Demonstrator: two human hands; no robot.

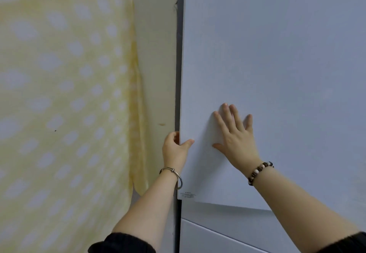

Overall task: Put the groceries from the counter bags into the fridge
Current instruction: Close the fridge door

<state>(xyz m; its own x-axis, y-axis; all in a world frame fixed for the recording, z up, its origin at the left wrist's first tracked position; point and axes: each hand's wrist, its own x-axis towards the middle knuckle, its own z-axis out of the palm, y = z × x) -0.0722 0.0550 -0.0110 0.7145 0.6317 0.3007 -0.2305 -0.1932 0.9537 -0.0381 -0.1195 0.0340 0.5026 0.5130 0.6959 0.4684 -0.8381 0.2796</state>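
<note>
The left hand [175, 148] hooks its fingers [174, 135] around the left edge of the fridge door [277, 64], thumb in front, likely for purchase to swing it. The right hand [235, 134] lies flat, fingers spread wide and holding nothing, just right of that edge, probably steadying the door. No groceries or bags show.
</note>
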